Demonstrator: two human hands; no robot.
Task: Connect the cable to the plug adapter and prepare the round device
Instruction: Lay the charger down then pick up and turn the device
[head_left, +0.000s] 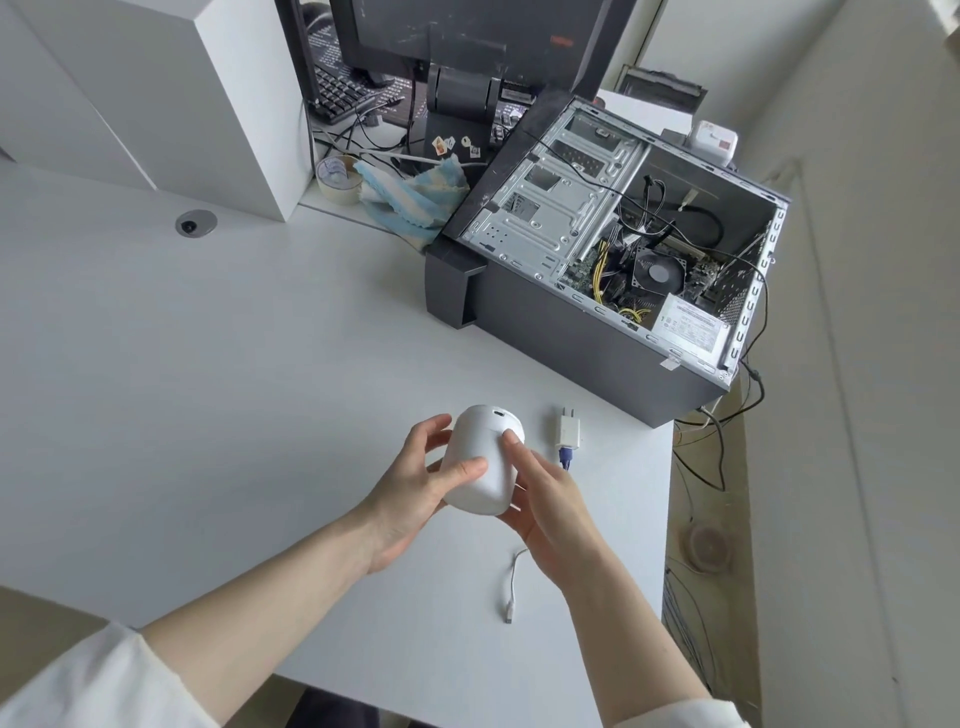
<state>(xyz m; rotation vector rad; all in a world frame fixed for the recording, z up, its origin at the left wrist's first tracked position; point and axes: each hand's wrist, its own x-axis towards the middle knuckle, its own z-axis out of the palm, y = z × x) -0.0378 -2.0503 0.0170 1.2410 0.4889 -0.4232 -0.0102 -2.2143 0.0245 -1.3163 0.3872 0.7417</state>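
Note:
A white round device (480, 457) is held tilted above the white desk (234, 389), with a small port near its far end. My left hand (415, 488) grips its left side, thumb across the body. My right hand (545, 499) cups its right side, one finger resting on top. To the right lies a white plug adapter (567, 428), prongs pointing away, with a blue connector (564, 460) plugged into its near end. A white cable (511, 582) runs out from under my right hand and ends in a loose connector on the desk.
An open dark computer case (623, 249) lies on its side at the back right, near the desk's right edge. Behind it stand a monitor (467, 47), a keyboard (337, 93), a tape roll (337, 179) and a blue cloth (410, 197). Cables hang off at right.

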